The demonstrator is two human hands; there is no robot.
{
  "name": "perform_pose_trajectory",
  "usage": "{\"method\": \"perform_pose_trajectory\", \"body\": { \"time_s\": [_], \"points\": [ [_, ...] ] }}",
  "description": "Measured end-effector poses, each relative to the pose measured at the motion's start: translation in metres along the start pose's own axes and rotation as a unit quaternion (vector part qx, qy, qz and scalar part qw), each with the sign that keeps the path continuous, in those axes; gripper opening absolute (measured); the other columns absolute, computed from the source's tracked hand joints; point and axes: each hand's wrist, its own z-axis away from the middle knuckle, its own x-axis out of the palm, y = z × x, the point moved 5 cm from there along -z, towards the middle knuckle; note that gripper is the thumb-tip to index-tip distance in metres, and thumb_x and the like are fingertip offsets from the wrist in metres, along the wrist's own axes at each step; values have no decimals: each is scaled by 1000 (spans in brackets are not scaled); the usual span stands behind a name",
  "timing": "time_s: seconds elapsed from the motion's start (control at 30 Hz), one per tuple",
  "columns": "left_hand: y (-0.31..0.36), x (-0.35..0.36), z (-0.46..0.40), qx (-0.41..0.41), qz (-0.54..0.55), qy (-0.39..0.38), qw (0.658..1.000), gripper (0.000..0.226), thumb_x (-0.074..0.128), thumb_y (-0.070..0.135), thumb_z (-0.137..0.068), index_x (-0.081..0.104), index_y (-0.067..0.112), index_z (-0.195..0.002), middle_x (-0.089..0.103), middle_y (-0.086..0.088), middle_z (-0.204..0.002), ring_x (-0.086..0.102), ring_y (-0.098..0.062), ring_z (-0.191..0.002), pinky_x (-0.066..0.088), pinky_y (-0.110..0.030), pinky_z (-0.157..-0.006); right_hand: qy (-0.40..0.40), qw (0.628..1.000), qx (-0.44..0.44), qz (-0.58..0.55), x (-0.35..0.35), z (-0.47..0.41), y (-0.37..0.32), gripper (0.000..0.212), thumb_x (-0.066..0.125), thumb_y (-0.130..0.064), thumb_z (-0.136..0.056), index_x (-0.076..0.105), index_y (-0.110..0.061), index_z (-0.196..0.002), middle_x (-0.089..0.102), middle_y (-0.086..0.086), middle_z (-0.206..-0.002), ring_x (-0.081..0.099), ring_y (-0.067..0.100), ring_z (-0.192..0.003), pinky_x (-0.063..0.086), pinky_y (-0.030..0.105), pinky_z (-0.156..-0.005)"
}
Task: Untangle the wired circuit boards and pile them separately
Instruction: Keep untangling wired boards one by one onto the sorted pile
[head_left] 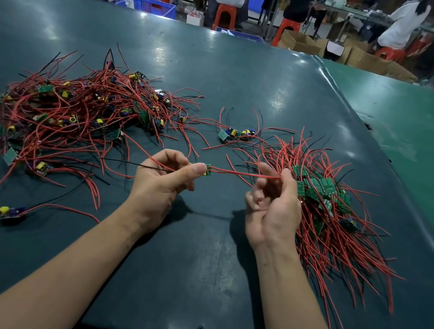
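The left hand (162,180) pinches 1 small green circuit board (207,169) between thumb and forefinger, grip closed on the board's edge. The right hand (275,203) pinches that board's red leads (243,173) between thumb and fingertips, grip closed on the wires. The 2 hands are held apart above the table (195,247), so the leads run taut and nearly level between them; this likely straightens the wires before the board joins the sorted stock.

The board is held in the air, between the 2 heaps and nearer the person. A thin black lead (123,161) trails left from it.

The tangled heap (74,110) lies to the left, its boards scattered at all angles among looping red and black wires. The sorted pile (327,207) lies just beside the right hand, boards clustered together and wires fanning one way. 2 loose boards (234,133) rest between the heaps.
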Motion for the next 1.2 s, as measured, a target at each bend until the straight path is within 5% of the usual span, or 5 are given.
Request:
{"method": "perform_pose_trajectory", "body": {
  "time_s": [0.1, 0.2, 0.57, 0.87, 1.2],
  "points": [
    [0, -4, -2, -4, 34, 19, 999, 25, 75, 7, -65, 55, 15, -76, 61, 2, -60, 55, -10, -49, 50, -20, -55, -97, 990, 29, 98, 13, 8, 13, 39, 57, -48, -86, 64, -17, -109, 66, -1, -73, 48, 7, -41, 32, 16, -34],
    [-2, 0, 1, -11, 22, -12, 1000, 30, 80, 6, -63, 56, 11, -80, 64, -1, -65, 59, -12, -53, 52, -21, -56, -203, 945, 18, 257, 25, 23, 34, 45, 69, -19, -88, 55, -23, -130, 68, -2, -82, 54, 12, -49, 42, 21, -37],
    [-8, 3, 4, -74, -13, -58, 996, 14, 72, 15, -75, 64, 13, -86, 61, -3, -64, 53, -12, -55, 46, -21, -54, -203, 852, -235, 422, 25, 29, 22, 8, 74, -30, -79, 68, -33, -84, 70, -5, -72, 60, 13, -53, 50, 31, -50],
    [-7, 1, 3, -76, -52, -49, 995, 26, 61, 29, -81, 61, 6, -94, 56, -5, -58, 45, -17, -49, 40, -26, -53, 143, 962, -195, 126, -17, 5, -9, 28, 63, -30, -95, 64, -9, -77, 65, -1, -58, 49, 9, -34, 37, 19, -32],
    [-5, 0, 5, -31, -99, -45, 994, 33, 71, 39, -72, 66, 8, -83, 56, -4, -59, 44, -18, -55, 37, -28, -54, 164, 979, -84, 88, -23, 0, 0, 36, 44, -32, -104, 65, -4, -98, 75, 6, -75, 56, 15, -36, 38, 18, -31]
  ]
}}
